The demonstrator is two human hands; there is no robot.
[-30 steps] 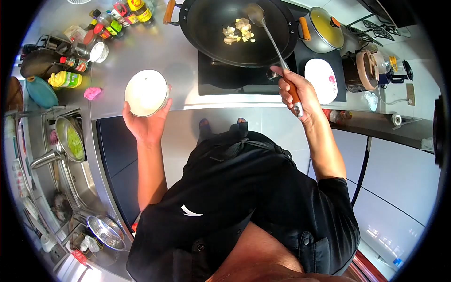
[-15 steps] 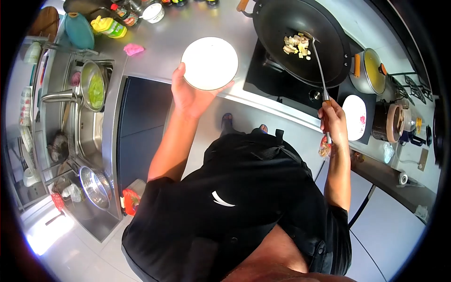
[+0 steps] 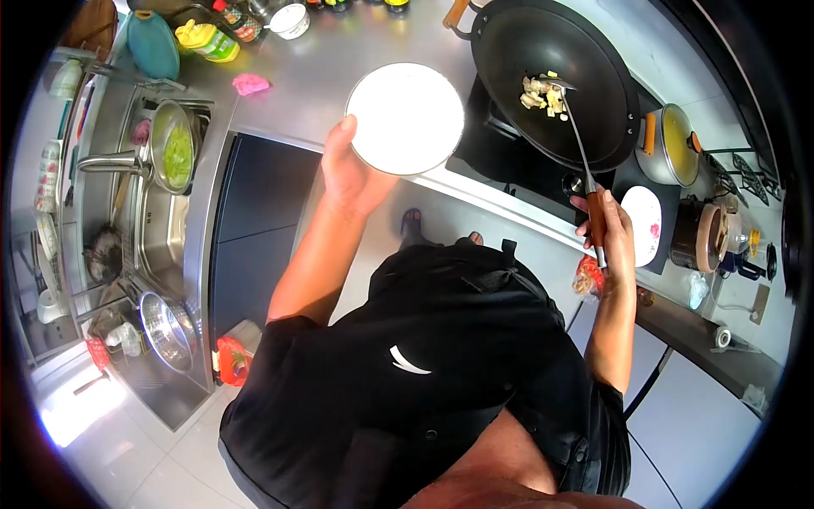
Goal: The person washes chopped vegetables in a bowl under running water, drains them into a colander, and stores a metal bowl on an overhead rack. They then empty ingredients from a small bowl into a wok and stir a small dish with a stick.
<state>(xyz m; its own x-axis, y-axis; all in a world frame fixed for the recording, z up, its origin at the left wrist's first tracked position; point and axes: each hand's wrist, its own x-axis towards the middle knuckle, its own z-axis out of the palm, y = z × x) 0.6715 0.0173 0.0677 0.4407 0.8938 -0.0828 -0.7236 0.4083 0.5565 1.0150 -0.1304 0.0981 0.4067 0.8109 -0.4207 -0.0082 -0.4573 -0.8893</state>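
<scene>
My left hand (image 3: 352, 174) holds a white bowl (image 3: 405, 119) by its rim and underside, above the counter's front edge. The bowl's inside looks plain white in the glare. In my right hand (image 3: 612, 229) is the brown handle of a metal ladle (image 3: 579, 136). The ladle's head rests in a black wok (image 3: 593, 68), touching small pale and yellowish food pieces (image 3: 536, 93). The wok stands on the black cooktop (image 3: 483, 157). A white oval plate (image 3: 642, 222) lies right beside my right hand.
A lidded pot (image 3: 670, 144) is right of the wok. Bottles, a small white cup (image 3: 289, 21) and a pink cloth (image 3: 251, 84) are on the steel counter (image 3: 314, 76). At the left, the sink (image 3: 161, 225) has a colander of greens (image 3: 178, 154). A rice cooker (image 3: 697, 233) stands at the right.
The view has turned, shifting the wok right. The ladle's head has moved from the wok's bare surface onto the food. The bowl has moved right, closer to the wok.
</scene>
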